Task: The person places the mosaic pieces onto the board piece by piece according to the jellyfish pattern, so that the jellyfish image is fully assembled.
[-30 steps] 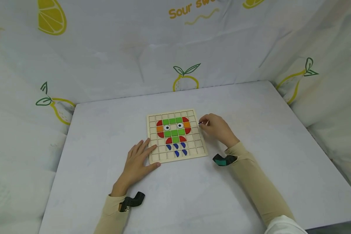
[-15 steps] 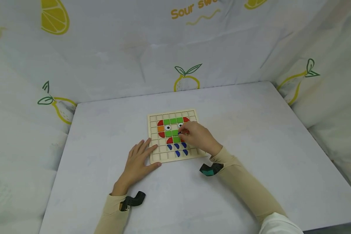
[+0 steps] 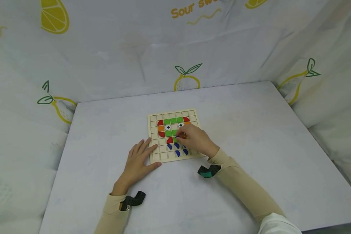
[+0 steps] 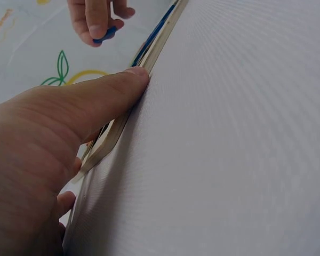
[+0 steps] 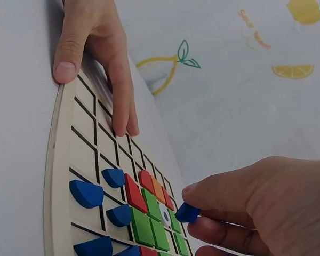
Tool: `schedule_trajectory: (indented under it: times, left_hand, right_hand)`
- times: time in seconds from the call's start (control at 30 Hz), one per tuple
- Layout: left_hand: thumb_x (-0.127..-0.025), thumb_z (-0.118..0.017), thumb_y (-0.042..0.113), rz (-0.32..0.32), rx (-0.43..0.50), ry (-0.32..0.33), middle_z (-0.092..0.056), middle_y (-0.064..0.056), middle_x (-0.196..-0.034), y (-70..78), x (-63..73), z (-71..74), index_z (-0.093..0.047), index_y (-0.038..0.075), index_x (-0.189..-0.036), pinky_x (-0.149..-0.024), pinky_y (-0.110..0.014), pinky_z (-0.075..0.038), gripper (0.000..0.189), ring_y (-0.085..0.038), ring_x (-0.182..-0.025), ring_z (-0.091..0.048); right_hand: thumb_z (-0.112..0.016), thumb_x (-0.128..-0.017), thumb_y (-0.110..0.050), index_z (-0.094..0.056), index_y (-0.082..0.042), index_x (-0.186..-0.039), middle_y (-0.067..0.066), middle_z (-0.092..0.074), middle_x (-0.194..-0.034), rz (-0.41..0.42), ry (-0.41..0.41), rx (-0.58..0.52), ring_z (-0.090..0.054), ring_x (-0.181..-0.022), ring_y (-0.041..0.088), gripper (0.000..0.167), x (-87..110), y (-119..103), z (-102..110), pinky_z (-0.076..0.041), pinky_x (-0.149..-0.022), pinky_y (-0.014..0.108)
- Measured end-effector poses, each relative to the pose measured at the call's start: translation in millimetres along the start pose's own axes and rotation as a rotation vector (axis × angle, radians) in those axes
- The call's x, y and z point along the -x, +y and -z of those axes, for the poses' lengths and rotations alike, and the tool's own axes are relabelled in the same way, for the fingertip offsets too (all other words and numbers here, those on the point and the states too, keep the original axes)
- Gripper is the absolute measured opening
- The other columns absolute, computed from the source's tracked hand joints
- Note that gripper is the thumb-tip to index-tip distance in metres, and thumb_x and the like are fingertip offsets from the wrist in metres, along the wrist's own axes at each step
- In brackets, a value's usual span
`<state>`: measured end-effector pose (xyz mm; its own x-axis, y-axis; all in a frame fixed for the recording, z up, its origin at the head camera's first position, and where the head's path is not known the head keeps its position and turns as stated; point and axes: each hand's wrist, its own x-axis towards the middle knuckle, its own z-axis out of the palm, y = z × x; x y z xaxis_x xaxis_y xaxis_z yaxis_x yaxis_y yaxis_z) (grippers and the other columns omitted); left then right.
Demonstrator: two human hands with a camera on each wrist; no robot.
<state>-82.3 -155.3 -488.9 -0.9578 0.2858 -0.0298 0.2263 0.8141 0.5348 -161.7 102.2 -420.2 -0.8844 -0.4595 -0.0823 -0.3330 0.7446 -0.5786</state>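
A wooden grid board (image 3: pixel 161 157) lies on the table, holding red, green, orange and eye-patterned tiles in a face-like shape. Below them sit several blue tiles (image 3: pixel 177 153) with one curved edge. My left hand (image 3: pixel 137 164) rests at the board's near left corner, fingers spread and straight, thumb against the near edge. Over the board's middle, my right hand (image 3: pixel 197 139) pinches a blue tile (image 5: pixel 187 213) between thumb and fingers, seen apart from the board in the left wrist view. That hand hides some tiles on the right in the head view.
The white-covered table (image 3: pixel 111 130) surrounds the board. A white curtain (image 3: pixel 120 52) printed with lemons hangs behind and at the sides. Each wrist carries a dark strapped device, such as the one (image 3: pixel 133 201) on the left.
My right hand has come from beyond the board's right edge to over its middle, carrying the blue tile, then slightly lower and left. The left hand stays put.
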Motion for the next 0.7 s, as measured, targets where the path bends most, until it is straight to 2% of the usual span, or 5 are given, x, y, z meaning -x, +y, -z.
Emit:
schedule_trajectory:
  times: [0.47, 0.7]
  left_hand:
    - [-0.087, -0.074, 0.051, -0.017, 0.004, 0.011, -0.023, -0.002, -0.170, -0.2, 0.5, 0.7, -0.046, 0.026, -0.153, -0.126, -0.054, -0.009, 0.076, -0.032, -0.158, -0.014]
    - [-0.087, -0.074, 0.051, -0.019, 0.006, 0.012, -0.024, -0.003, -0.170, -0.3, 0.7, 1.1, -0.047, 0.025, -0.153, -0.126, -0.054, -0.009, 0.076, -0.033, -0.158, -0.014]
  right_hand:
    - [-0.072, -0.095, -0.025, -0.074, -0.012, -0.103, -0.002, -0.066, -0.088, 0.006, -0.015, 0.000, -0.056, -0.082, 0.015, 0.015, 1.9, -3.4, -9.8, -0.048, -0.067, 0.025]
    - [-0.074, -0.093, -0.023, -0.074, -0.012, -0.100, -0.002, -0.068, -0.088, 0.044, -0.022, 0.010, -0.057, -0.080, 0.012, 0.014, 2.3, -6.1, -16.7, -0.050, -0.066, 0.024]
